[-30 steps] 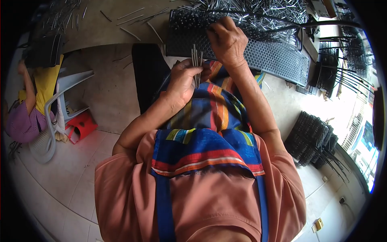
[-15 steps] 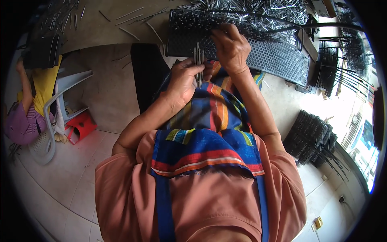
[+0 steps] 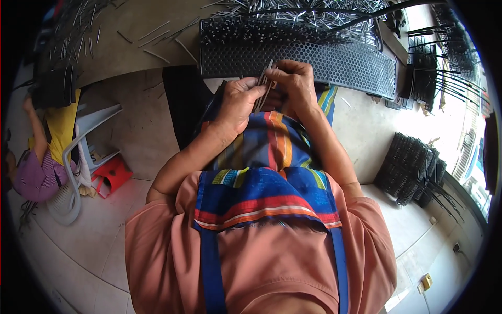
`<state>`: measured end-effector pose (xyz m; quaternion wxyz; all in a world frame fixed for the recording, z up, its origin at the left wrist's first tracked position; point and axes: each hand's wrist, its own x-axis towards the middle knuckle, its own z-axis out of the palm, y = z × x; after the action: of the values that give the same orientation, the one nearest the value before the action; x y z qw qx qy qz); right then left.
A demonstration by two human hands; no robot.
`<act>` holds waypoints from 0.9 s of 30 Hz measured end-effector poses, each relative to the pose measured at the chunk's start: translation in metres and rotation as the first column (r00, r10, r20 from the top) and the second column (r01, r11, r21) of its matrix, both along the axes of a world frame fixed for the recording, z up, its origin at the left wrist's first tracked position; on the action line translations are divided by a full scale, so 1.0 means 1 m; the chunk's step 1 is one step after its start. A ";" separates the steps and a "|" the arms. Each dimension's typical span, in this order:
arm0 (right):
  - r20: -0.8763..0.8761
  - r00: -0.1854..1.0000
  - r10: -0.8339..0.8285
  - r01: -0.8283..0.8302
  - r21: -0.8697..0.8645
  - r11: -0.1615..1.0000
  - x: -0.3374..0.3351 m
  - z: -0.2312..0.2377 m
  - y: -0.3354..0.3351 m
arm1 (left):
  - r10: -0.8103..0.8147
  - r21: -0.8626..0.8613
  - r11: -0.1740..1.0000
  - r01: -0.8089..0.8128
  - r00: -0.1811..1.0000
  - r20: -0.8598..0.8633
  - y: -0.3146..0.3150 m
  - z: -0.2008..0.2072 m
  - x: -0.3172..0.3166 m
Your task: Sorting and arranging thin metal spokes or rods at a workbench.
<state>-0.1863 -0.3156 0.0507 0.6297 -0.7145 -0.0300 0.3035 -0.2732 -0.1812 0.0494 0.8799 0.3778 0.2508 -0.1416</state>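
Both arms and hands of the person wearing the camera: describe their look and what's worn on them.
The left hand and right hand are ungloved, with no watch visible. The forearms are bare below loose, short salmon-pink sleeves. Over the shirt is a blue striped apron with blue straps.
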 end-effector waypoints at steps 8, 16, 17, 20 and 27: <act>-0.128 0.985 -0.115 0.118 0.015 0.993 0.013 0.012 -0.008 | 0.046 0.106 0.993 -0.056 0.994 0.096 -0.016 -0.005 0.002; 0.675 0.610 -0.415 0.309 0.280 0.909 0.035 0.001 0.007 | 0.172 0.019 0.985 -0.172 0.962 -0.213 -0.007 -0.013 -0.009; 0.675 0.611 -0.414 0.307 0.279 0.910 0.037 0.001 0.010 | 0.149 -0.023 0.987 -0.157 0.966 -0.212 -0.010 -0.013 -0.010; 0.850 0.502 -0.161 0.242 0.041 0.969 0.041 -0.003 0.014 | 0.144 -0.051 0.986 -0.157 0.971 -0.190 -0.004 -0.016 -0.008; 0.883 0.469 0.034 0.220 -0.154 0.963 0.038 -0.008 0.026 | 0.208 -0.044 0.975 -0.218 0.965 -0.158 -0.007 -0.017 -0.008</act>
<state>-0.1482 -0.2891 0.0431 0.4468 -0.8410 -0.2713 -0.1394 -0.2807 -0.1886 0.0323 0.8793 0.3099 0.3522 -0.0822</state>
